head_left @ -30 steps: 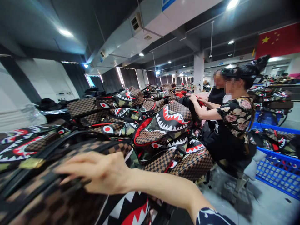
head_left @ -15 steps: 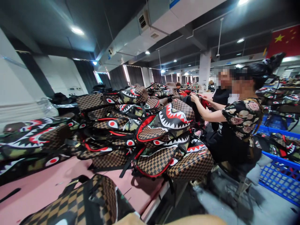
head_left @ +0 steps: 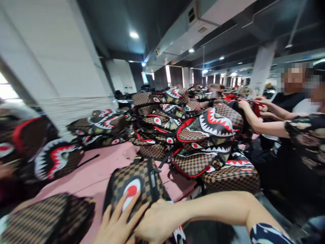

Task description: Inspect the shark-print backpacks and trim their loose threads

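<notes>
In front of me, on the pink tabletop [head_left: 116, 154], stands a brown checkered backpack [head_left: 146, 174] with a red and white eye patch. My left hand [head_left: 118, 220] lies on its face with the fingers spread, partly over the eye. Beside it, my right hand [head_left: 158, 220] is closed against the lower right part of the same backpack, fingers curled under. What those fingers grip, if anything, is hidden. Part of a shark-tooth print shows below my right wrist.
A tall heap of shark-print backpacks [head_left: 205, 135] covers the table's far right. More bags [head_left: 101, 123] lie at the back left. Another checkered bag [head_left: 38, 220] is at the near left. A co-worker's hands [head_left: 245, 105] handle items on the right; a blurred hand shows far left.
My view has turned left and down. Both my hands are now visible at the near backpack, where before only a bit of hand and arm showed at the bottom edge.
</notes>
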Demonstrator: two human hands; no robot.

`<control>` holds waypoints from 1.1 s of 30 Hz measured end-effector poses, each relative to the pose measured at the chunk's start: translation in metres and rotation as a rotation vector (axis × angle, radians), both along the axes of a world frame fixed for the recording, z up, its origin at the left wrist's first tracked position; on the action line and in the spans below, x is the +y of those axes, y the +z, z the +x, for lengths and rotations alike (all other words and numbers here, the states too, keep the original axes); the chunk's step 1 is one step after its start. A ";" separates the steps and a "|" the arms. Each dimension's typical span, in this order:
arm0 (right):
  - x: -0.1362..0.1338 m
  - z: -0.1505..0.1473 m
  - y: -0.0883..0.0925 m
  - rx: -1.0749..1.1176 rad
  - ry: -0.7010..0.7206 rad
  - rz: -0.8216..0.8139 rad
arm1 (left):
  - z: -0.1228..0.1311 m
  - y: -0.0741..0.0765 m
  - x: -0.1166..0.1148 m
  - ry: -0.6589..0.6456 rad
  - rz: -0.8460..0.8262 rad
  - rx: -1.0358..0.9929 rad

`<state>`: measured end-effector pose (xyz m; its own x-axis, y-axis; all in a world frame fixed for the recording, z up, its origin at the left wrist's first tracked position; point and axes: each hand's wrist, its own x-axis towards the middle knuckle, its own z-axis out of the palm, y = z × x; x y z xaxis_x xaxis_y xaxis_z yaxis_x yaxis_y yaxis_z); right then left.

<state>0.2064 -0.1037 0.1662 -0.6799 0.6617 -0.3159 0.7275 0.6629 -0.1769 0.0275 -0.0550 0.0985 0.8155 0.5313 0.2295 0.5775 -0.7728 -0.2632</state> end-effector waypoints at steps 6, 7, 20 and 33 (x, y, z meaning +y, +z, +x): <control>-0.021 0.009 -0.009 0.237 -0.231 0.101 | 0.009 0.039 -0.011 0.094 -0.313 0.089; -0.023 0.011 -0.008 0.229 -0.250 0.102 | 0.011 0.044 -0.013 0.089 -0.350 0.080; -0.029 0.020 -0.025 0.501 -0.341 0.010 | 0.032 0.023 -0.006 0.055 -0.358 -0.118; -0.047 0.029 -0.016 0.597 -0.302 -0.121 | -0.005 0.039 -0.035 -0.130 -0.524 -0.435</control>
